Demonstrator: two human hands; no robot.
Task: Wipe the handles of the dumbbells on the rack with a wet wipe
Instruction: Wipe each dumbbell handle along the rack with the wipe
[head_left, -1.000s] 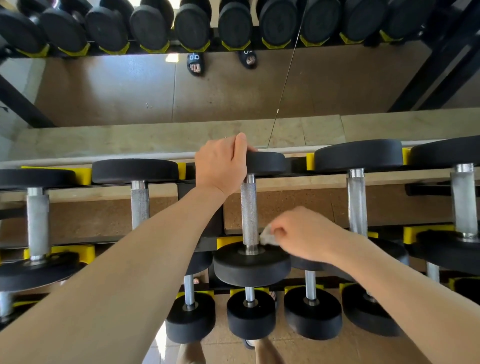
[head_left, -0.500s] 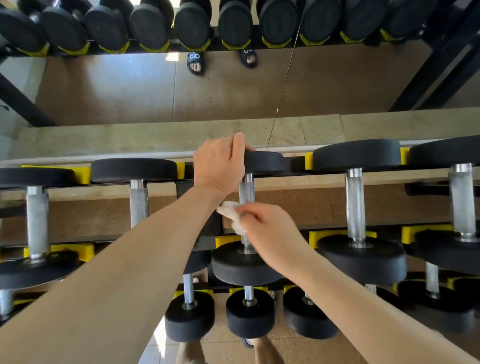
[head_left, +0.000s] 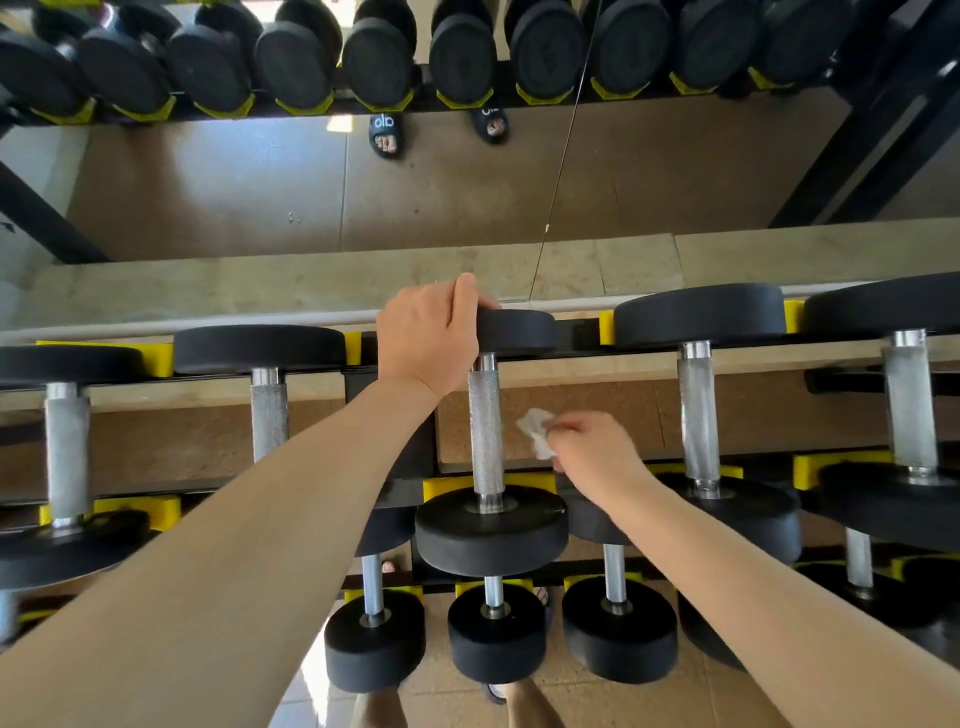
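2 hands are at work on 1 dumbbell (head_left: 491, 431) in the upper row of the rack (head_left: 395, 452). The left hand (head_left: 428, 335) is curled over the far black weight head (head_left: 514, 330) and grips its edge, steadying the piece in its yellow cradle (head_left: 535, 480). The right hand (head_left: 597, 457) pinches a small crumpled wet wipe (head_left: 535, 431) between fingertips and thumb; the wipe sits just beside the knurled steel handle (head_left: 484, 431), to its right, and seems to be clear of the metal, though motion blur on the hand makes that hard to call.

The dumbbell is heavy and rigid, so it will not shift under a light rub; bracing 1 head, as the left hand does, is enough to stop it rolling in the cradle. The handle is rough with knurling, which should drag at the wipe and may shred it. The wipe is soft, limp and damp, so it needs to be wrapped round the bar and squeezed, not merely dabbed, and run along the full length between the 2 collars.

To the right, 2 more dumbbell handles (head_left: 696, 415) stand in the same row, and a lower row (head_left: 493, 629) holds smaller ones. A mirror (head_left: 467, 197) behind the rack reflects more weights.
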